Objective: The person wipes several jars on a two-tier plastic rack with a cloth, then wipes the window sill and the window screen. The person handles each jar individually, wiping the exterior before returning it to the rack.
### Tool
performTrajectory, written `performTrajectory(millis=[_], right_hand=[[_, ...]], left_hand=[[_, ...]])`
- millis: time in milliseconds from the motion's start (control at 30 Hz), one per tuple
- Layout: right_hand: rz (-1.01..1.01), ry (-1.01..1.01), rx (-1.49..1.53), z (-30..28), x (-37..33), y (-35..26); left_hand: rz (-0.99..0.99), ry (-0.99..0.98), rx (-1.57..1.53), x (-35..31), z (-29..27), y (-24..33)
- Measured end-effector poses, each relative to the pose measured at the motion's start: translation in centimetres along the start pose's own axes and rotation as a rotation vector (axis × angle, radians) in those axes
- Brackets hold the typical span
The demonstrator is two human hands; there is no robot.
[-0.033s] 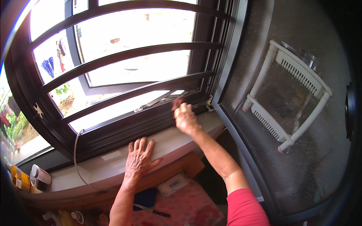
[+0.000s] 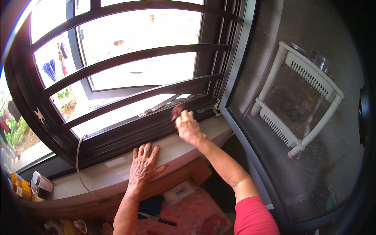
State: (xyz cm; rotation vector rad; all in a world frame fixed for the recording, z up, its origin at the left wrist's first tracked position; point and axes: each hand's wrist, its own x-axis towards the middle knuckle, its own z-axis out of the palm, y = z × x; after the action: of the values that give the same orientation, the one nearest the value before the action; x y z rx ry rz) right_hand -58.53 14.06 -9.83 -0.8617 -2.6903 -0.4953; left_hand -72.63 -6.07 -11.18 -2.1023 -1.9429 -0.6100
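The right hand is closed around a small dark red cloth and presses it on the lower window frame, near the right corner. The left hand lies flat and open on the sill, holding nothing.

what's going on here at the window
A person in a red sleeve is wiping the lower frame of a dark barred window. The right hand presses a small dark reddish cloth against the bottom track, close to the metal hinge arm of the open sash. The left hand lies flat, fingers spread, on the pale windowsill. Below the sill a knife lies on a pink patterned surface. A white plastic rack stands to the right.
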Motion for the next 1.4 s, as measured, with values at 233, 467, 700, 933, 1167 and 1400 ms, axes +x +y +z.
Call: performTrajectory(millis=[233, 467, 700, 933, 1167, 1400], right_hand=[[0.378, 0.361, -0.374, -2.6, 0.2, 4.7], [0.497, -0.102, -0.317, 0.9, -0.7, 9.7], [0.301, -0.180, 0.006, -3.2, -1.8, 5.9], [0.491, 0.137, -0.283, -1.6, -0.7, 6.5], [0.540, 0.066, -0.150, 1.6, -1.6, 6.5], [0.201, 0.315, -0.138, 0.2, -2.9, -5.4]], left_hand=[[-0.015, -0.032, -0.008, -0.2, -0.2, -0.2], [-0.003, -0.029, -0.015, 0.1, -0.3, 0.2], [-0.019, 0.000, -0.005, 0.1, -0.1, 0.0], [-0.002, -0.010, -0.001, 0.1, -0.5, 0.0], [-0.022, -0.020, -0.002, 0.1, -0.4, 0.3], [-0.072, 0.054, -0.020, -0.1, -0.3, 0.4]])
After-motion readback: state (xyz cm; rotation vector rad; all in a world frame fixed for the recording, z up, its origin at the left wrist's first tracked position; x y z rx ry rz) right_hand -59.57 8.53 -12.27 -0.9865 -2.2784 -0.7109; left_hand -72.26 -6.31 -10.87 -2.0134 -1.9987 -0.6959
